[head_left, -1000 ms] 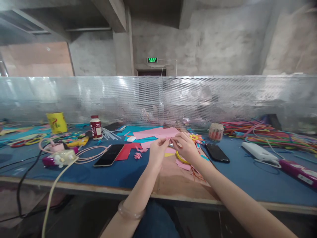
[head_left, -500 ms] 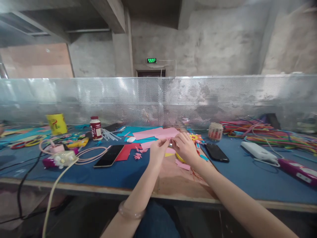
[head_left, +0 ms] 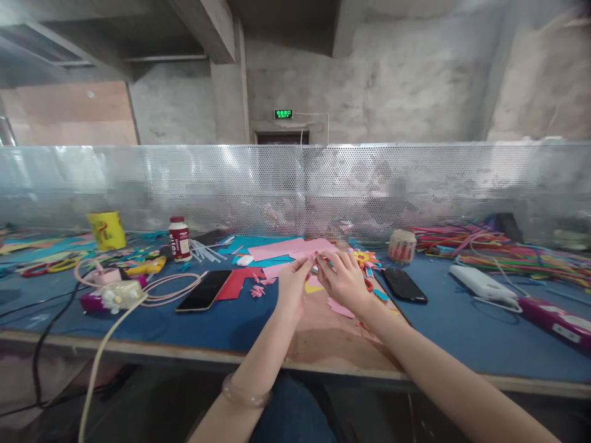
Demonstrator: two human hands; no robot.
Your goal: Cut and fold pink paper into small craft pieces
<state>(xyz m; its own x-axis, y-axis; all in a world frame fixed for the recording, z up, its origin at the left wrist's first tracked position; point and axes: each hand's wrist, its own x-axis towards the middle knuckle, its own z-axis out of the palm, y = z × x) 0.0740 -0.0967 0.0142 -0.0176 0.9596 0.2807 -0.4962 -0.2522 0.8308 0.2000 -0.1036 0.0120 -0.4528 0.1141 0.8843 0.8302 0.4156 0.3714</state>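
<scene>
Right hand [head_left: 342, 280] slightly farther left

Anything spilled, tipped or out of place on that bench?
Nothing looks spilled, and the red-capped bottle stands upright. Only mild untidiness: small pink scraps lie loose on the blue tabletop, between the gold-edged phone and the left hand, not gathered in any container.

The blue-topped desk [head_left: 462, 320] carries a yellow container [head_left: 106, 231], a red-capped Costa Coffee bottle [head_left: 180, 241], a gold-edged smartphone [head_left: 204, 291] beside red paper [head_left: 234, 285] and pink paper scraps [head_left: 257, 291], a brown board [head_left: 332, 344] at its middle, a black smartphone [head_left: 405, 285], a small jar [head_left: 402, 247] and coloured pipe cleaners [head_left: 457, 242].
</scene>
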